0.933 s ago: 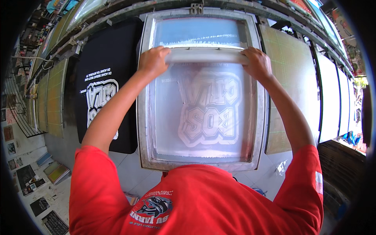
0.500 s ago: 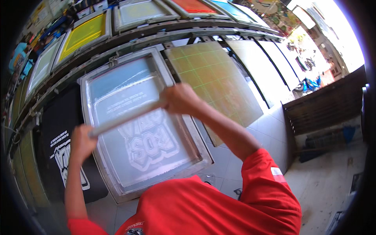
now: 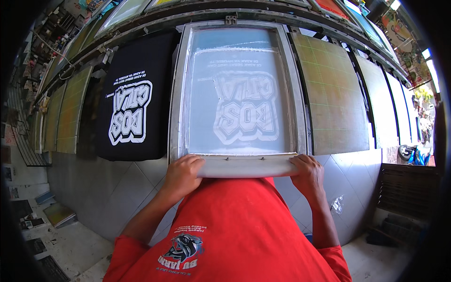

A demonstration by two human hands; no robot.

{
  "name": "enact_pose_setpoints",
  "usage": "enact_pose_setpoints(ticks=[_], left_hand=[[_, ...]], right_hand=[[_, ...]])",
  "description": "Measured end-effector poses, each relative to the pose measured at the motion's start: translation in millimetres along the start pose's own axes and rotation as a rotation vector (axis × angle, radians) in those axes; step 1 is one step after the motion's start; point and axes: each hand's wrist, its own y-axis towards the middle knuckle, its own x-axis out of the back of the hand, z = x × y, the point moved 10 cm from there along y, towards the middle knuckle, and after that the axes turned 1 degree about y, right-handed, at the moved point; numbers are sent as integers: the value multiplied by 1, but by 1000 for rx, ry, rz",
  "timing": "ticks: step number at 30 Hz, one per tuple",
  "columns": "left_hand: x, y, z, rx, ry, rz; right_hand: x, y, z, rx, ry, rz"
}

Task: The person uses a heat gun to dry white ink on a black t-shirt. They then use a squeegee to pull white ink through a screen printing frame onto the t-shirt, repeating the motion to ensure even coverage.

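A wide grey-white squeegee [image 3: 246, 167] lies across the near end of a screen-printing frame [image 3: 177, 101], just in front of my body. My left hand [image 3: 184, 172] wraps round its left end, and my right hand [image 3: 307, 172] grips the right end. Inside the frame, a pale bluish mesh bears a stencil of block lettering [image 3: 246, 108]. To the left lies a black T-shirt [image 3: 105, 127] with a white block-letter print [image 3: 129, 115]. What lies under the screen is hidden.
A hinge clamp [image 3: 230, 20] joins the frame's far end to a long metal rail. Tan printing boards [image 3: 333, 101] with green grid lines stand to the right, paler ones [image 3: 378, 101] beyond. More framed screens line the back, including a red one [image 3: 332, 9]. Tiled floor [image 3: 127, 188] shows below.
Both hands have brought the squeegee down from a slanted hold above the mesh to the frame's near edge, now level. My view has turned to face the screen squarely.
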Motion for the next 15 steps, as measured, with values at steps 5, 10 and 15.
enact_pose_setpoints(ticks=[5,10,15], left_hand=[[-15,-8,4,-21,88,-62],[-27,-6,11,-75,183,-179],[-22,35,22,-71,201,-136]], right_hand=[[-17,-5,-3,21,-36,-50],[-32,2,-6,120,-134,-129],[-41,42,-18,173,-141,-124]])
